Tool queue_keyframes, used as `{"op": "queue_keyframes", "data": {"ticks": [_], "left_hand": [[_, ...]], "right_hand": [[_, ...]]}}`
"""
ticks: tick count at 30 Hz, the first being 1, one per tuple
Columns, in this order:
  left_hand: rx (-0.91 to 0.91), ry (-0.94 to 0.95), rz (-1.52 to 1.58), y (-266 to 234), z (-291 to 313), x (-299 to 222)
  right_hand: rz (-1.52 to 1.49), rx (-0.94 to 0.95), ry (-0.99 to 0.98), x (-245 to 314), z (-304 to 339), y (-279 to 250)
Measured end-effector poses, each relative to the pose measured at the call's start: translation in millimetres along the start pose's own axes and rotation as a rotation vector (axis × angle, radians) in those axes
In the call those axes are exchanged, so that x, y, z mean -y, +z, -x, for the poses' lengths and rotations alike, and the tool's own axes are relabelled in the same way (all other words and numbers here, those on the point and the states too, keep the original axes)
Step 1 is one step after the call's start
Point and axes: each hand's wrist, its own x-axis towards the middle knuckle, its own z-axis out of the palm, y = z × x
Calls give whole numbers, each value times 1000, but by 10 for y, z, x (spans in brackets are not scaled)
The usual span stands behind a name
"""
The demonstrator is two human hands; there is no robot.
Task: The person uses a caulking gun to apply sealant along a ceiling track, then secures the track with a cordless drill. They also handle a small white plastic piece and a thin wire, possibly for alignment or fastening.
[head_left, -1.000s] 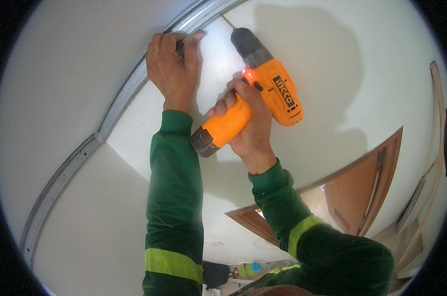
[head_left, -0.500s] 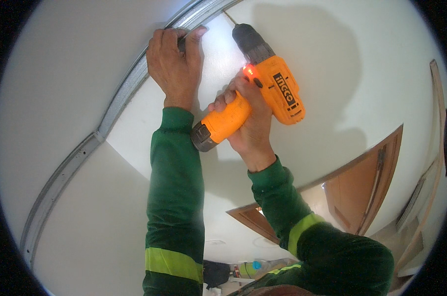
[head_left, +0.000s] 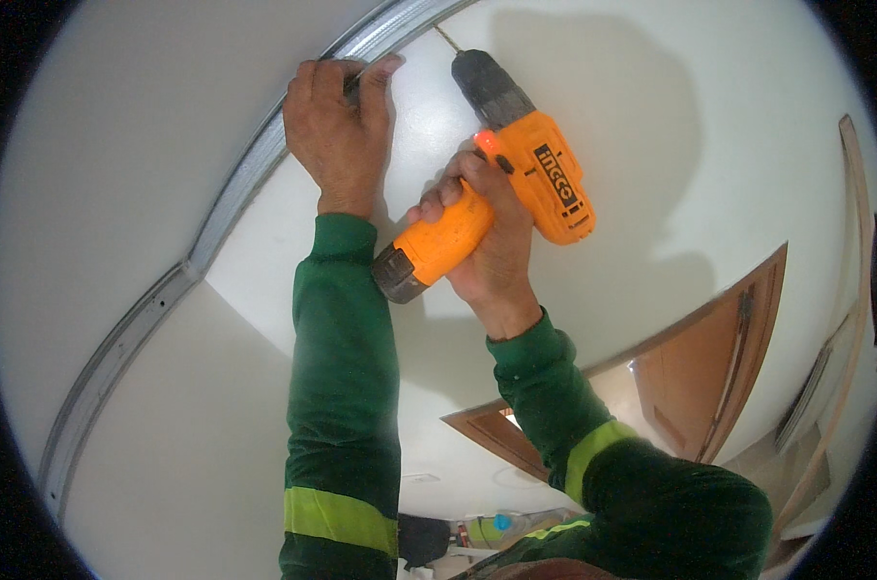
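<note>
A galvanized metal channel (head_left: pixel 252 159) curves along the line where the white wall meets the ceiling. My left hand (head_left: pixel 334 130) is raised to it, fingers closed over its edge and thumb stretched along its lower side; what lies under the fingers is partly hidden. In my right hand (head_left: pixel 496 217) is an orange and black cordless drill (head_left: pixel 557 184), gripped by its handle and tilted up to the left. A thin drill bit (head_left: pixel 446 38) runs from its black chuck to the channel's lower edge. A red light glows near the trigger.
Below on the right is a wooden door (head_left: pixel 695 372) in a brown frame. A long wooden strip (head_left: pixel 852 184) stands at the far right. Near the bottom lie a black item (head_left: pixel 424 538) and a small blue object (head_left: pixel 502 521). Small holes dot the channel's lower left stretch.
The bright glow on the wall beside the drill has dimmed. Both hands and the drill stay almost in place, with the drill shifted very slightly left and down.
</note>
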Motion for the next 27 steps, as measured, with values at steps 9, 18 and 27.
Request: {"op": "queue_keyframes", "data": {"ticks": [9, 18, 27], "left_hand": [[-23, 21, 35, 14, -13, 30], [-41, 51, -17, 38, -39, 55], [-16, -1, 8, 11, -5, 38]], "right_hand": [[-37, -9, -28, -32, -19, -24], [24, -37, -15, -15, -4, 60], [28, -27, -12, -20, 7, 8]]}}
